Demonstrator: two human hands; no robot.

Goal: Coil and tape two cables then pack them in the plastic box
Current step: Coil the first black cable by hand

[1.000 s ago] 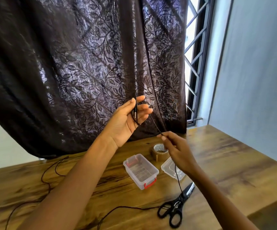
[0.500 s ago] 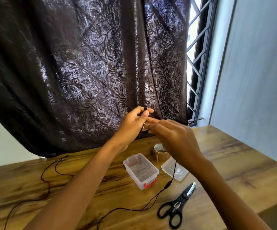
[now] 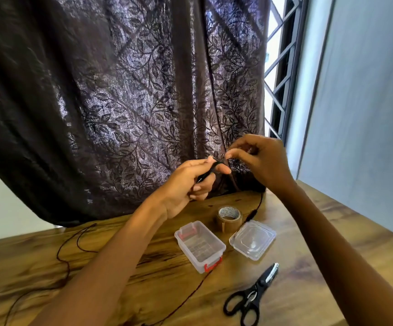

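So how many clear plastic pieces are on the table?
2. The open box with red latches sits mid-table; a loose lid lies just right of it, near the tape roll. None looks hidden.

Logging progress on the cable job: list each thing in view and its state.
Cable: mostly uncoiled, untaped, one end held in both hands.
Left hand: grips the cable.
Right hand: fingers pinch the cable.
Plastic box: open, empty.
Lid: off, beside the box.
Tape roll: on the table, untouched.
Scissors: closed, on the table.
Curtain: drawn.
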